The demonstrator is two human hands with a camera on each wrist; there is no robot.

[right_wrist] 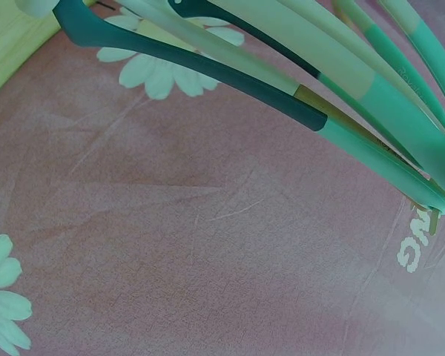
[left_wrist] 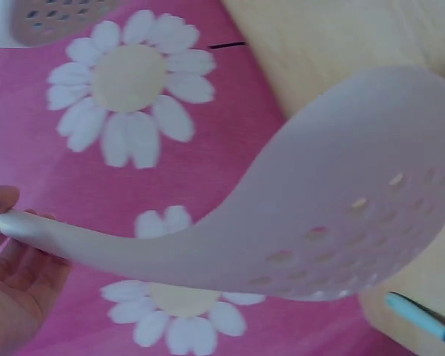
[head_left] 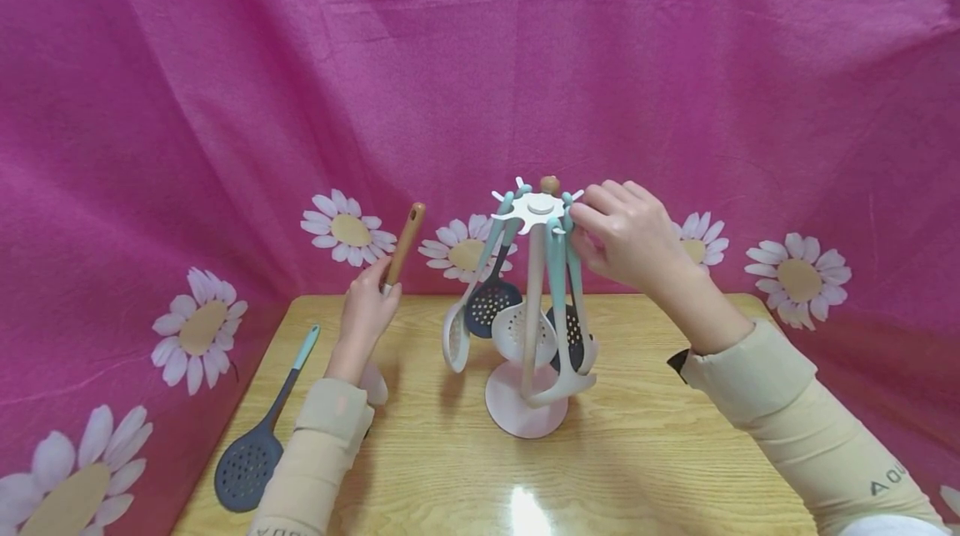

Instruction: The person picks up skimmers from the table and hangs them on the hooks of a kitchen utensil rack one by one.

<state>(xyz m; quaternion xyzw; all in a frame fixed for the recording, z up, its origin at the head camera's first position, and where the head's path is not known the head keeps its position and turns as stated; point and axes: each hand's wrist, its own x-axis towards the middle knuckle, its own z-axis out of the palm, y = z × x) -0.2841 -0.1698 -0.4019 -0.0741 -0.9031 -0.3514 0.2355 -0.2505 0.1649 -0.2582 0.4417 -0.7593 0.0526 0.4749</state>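
My left hand grips a skimmer by its wooden handle, which points up and away. Its pale perforated head fills much of the left wrist view; in the head view my wrist mostly covers it. A rotating utensil rack stands at mid-table, with several mint-handled utensils hanging from its hooks. My right hand is at the rack's right side, bent fingers by the top of a mint handle. Whether they pinch anything is hidden. The right wrist view shows hanging handles, with hardly any of that hand.
A dark slotted turner with a mint handle end lies on the wooden table at the left. The rack's round pale base rests on the tabletop. A magenta flowered cloth hangs behind and at the sides.
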